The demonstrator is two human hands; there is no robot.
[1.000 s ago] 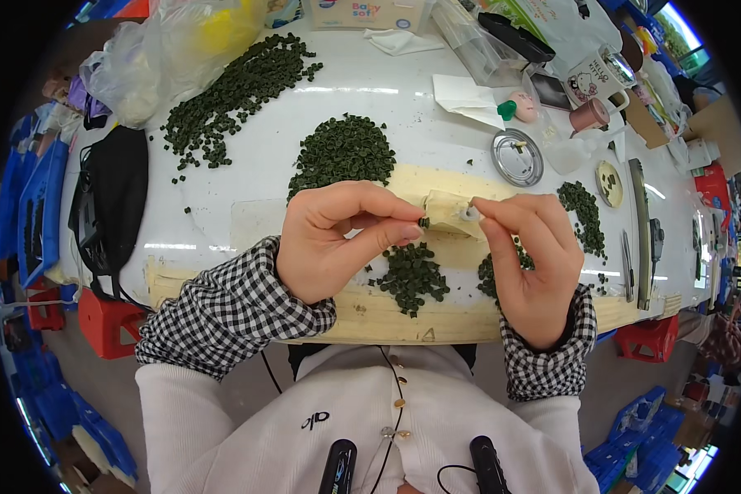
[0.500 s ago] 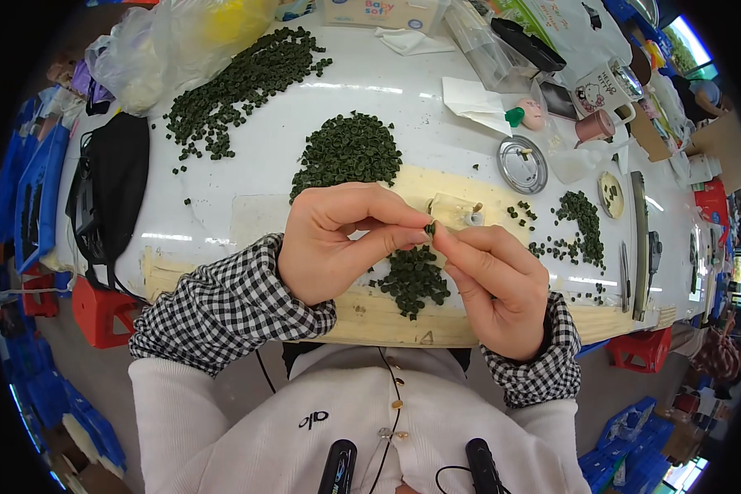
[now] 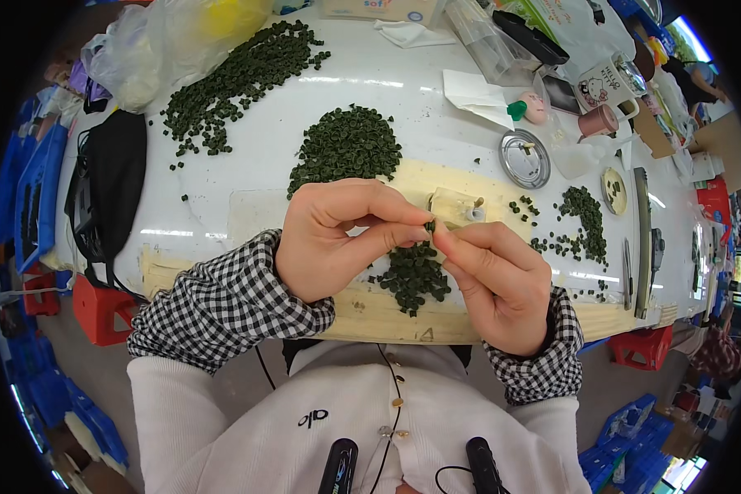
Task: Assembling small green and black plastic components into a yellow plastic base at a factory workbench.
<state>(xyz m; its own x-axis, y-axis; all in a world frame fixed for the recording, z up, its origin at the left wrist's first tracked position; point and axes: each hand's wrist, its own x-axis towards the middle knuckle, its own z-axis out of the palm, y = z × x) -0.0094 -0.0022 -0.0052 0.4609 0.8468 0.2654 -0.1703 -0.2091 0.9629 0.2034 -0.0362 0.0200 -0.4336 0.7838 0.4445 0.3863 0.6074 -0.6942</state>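
The left hand (image 3: 329,235) pinches a small dark-green piece (image 3: 430,226), the right hand (image 3: 502,280) meets it, fingers curled, hold unclear, and a slackened pinch could drop it onto the pile (image 3: 416,284).

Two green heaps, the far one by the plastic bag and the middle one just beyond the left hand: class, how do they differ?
Shape: the far heap stretches in a long slanting band, while the middle heap is rounded. Edge: the far heap trails loose pieces at its near end; the middle heap looks more compact. Shared: both are dark green, on the white table.
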